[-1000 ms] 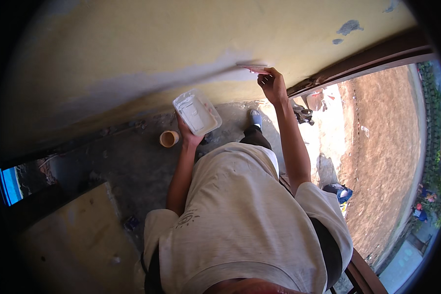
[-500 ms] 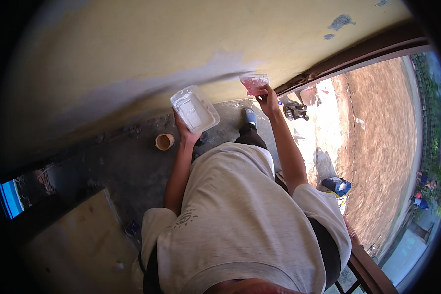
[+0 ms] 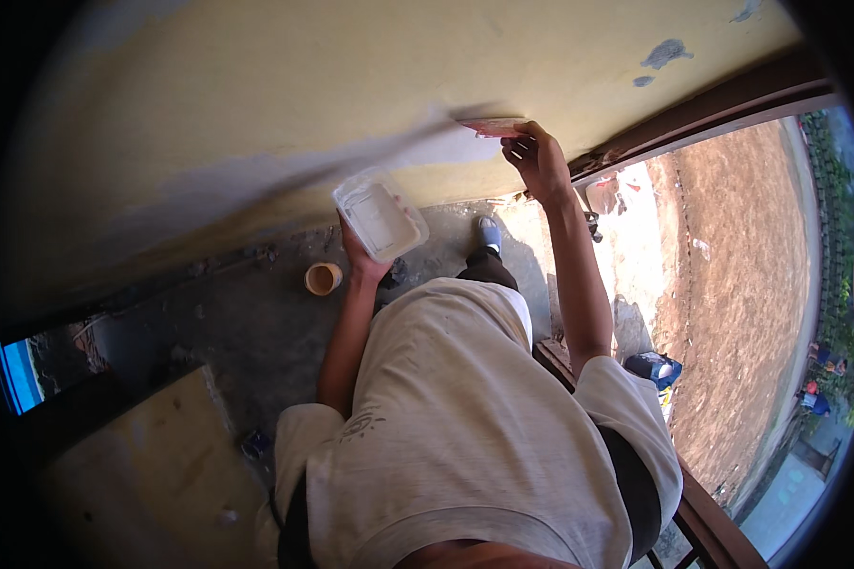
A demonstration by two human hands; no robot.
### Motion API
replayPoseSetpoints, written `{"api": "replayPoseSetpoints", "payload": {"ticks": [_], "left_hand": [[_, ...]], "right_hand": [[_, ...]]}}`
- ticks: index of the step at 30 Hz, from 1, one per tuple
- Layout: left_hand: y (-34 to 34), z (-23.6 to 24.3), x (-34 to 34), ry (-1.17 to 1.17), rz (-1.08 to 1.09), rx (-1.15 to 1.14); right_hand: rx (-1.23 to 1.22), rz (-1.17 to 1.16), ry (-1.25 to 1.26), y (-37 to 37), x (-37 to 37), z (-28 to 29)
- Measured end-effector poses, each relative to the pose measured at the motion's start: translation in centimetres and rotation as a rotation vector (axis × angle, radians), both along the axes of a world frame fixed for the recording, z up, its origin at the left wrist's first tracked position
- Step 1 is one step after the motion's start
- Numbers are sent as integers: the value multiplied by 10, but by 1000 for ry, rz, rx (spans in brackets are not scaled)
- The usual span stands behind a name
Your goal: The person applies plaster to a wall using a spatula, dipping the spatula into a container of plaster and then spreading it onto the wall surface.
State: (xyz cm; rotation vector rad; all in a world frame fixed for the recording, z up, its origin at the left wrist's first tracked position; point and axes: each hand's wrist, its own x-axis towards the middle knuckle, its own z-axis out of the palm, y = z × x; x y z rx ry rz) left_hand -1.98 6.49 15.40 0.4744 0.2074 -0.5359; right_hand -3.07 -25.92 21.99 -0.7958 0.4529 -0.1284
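My left hand (image 3: pixel 359 254) is closed around the side of a clear rectangular plastic tub (image 3: pixel 410 248), with its fingers behind it. White paste (image 3: pixel 381 216) coats the inside of this tub. Higher up on the right, my right hand (image 3: pixel 544 169) grips a thin, flat reddish putty scraper (image 3: pixel 491 124) by its near end. The scraper is seen almost edge-on, flat against or very close to the yellowish wall (image 3: pixel 332 85). A pale whitish band (image 3: pixel 204 194) of smeared filler runs along that wall, from the left up to the scraper.
An orange-brown cup (image 3: pixel 323 279) stands on the grey floor below the tub. My sandaled foot (image 3: pixel 489 230) is near the wall's base. A brown frame (image 3: pixel 721 109) borders an opening on the right, with sunlit dirt ground (image 3: pixel 745 266) and a dark blue bag (image 3: pixel 653 368) beyond.
My right hand has moved up and slightly right, bringing the scraper to the wall and turning it from face-on to nearly edge-on. The tub in my left hand has barely shifted.
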Motion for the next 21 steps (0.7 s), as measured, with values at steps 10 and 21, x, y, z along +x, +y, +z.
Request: {"api": "replayPoseSetpoints", "payload": {"ticks": [10, 21], "left_hand": [[3, 2, -2, -96, -151, -50], [8, 10, -11, -89, -18, 281]], "right_hand": [[-602, 241, -227, 91, -60, 63], [-1123, 305, -208, 150, -22, 32]]}}
